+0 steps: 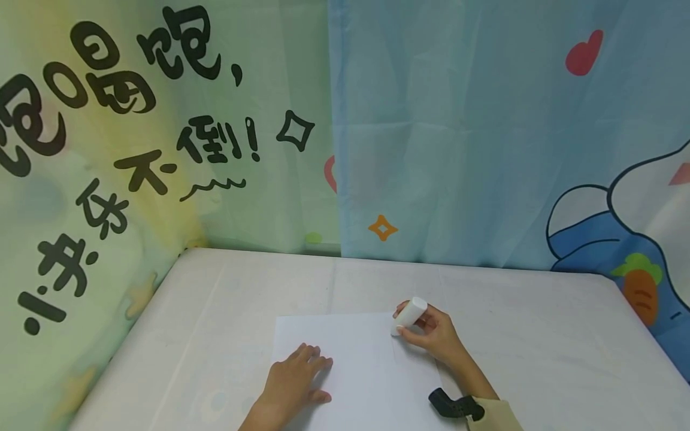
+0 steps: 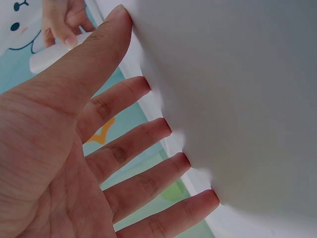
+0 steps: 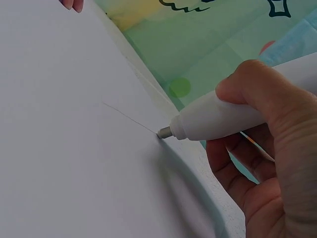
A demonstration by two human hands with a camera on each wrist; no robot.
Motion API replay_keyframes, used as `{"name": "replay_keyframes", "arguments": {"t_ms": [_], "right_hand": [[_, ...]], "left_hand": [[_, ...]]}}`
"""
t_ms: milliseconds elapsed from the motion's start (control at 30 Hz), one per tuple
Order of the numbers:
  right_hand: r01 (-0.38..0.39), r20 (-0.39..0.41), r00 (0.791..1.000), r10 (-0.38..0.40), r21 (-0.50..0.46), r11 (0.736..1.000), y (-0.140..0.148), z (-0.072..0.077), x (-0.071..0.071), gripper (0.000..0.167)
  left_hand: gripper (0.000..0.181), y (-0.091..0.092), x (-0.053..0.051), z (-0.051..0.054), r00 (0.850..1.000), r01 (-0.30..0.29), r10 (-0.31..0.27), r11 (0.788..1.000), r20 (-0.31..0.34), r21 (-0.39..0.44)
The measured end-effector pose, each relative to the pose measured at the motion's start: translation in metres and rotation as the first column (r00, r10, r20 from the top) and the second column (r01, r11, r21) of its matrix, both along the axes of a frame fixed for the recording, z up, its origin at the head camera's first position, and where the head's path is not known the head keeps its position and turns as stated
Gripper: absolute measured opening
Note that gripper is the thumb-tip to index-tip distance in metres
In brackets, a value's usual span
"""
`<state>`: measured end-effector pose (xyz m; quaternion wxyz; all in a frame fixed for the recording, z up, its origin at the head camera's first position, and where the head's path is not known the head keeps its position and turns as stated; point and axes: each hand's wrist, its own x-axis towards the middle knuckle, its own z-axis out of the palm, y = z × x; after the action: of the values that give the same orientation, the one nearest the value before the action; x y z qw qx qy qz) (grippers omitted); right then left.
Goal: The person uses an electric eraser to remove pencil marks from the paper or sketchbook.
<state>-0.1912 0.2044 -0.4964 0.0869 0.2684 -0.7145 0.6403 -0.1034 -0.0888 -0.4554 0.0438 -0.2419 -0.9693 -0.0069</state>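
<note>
A sheet of white paper (image 1: 361, 359) lies on the white-covered table. My right hand (image 1: 435, 336) grips a thick white electric eraser (image 1: 412, 313) between thumb and fingers, over the paper's far right corner. In the right wrist view its narrow grey tip (image 3: 165, 133) meets the paper at the end of a thin, faint line (image 3: 130, 118). Spread out, my left hand (image 1: 295, 382) rests its fingertips on the left part of the sheet. The left wrist view shows these fingers (image 2: 143, 186) nearly straight, thumb apart, nothing held.
White cloth (image 1: 232, 323) covers the table around the paper. Behind it hang a green printed curtain (image 1: 269, 209) and a blue one (image 1: 458, 149). A black strap-like piece (image 1: 455, 406) sits at my right wrist, by a pale yellow sleeve (image 1: 493, 414).
</note>
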Motion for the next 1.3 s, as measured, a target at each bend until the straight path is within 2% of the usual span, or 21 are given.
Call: {"name": "replay_keyframes", "arguments": {"t_ms": [367,633,1033,1300], "right_hand": [[-0.015,-0.015,1.0,0.015,-0.009,1.0,-0.0001,-0.0007,-0.0004,0.037],[-0.007,0.001,1.0,0.007,-0.004,1.0,-0.0007,-0.0002,0.001,0.037],[-0.024,-0.022,0.999,0.023,-0.017,1.0,-0.0009,-0.0005,-0.0003,0.037],[-0.024,-0.018,1.0,0.024,-0.019,1.0,-0.0013,0.001,0.0002,0.037]], "left_hand": [[0.056,-0.0003,-0.0004,-0.0004,0.999,-0.004,0.003,1.0,0.034,0.02],[0.056,-0.0006,0.0,-0.0008,1.0,0.004,-0.005,1.0,0.025,0.026],[0.056,-0.0006,-0.0004,-0.0014,1.0,0.008,-0.008,1.0,0.003,0.005],[0.056,-0.0005,-0.0015,-0.0012,1.0,0.001,-0.002,1.0,0.024,0.017]]}}
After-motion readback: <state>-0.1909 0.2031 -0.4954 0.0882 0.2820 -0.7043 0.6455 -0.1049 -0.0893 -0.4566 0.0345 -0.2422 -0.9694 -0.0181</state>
